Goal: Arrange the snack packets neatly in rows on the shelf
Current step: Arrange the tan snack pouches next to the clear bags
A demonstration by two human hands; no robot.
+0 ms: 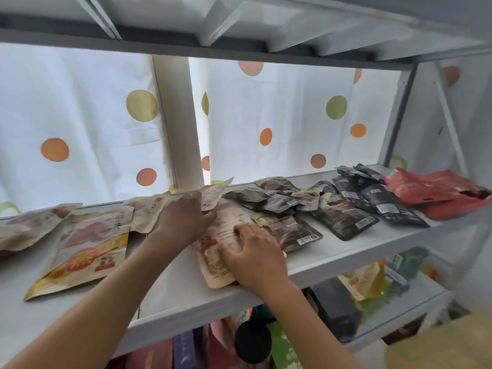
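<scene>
Backlit white curtain (pixel 279 123) with coloured dots hangs behind a white metal rack (pixel 399 113).

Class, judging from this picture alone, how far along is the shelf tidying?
Early. Done: the large beige and yellow pouch lies flat at the left. In hand: both hands, left hand and right hand, handle a beige paper packet. Left: dark brown packets and red packets remain heaped.

No legible text: blurred print on tan packet (pixel 80 251), unreadable barcode labels on dark packets (pixel 346 217).
</scene>
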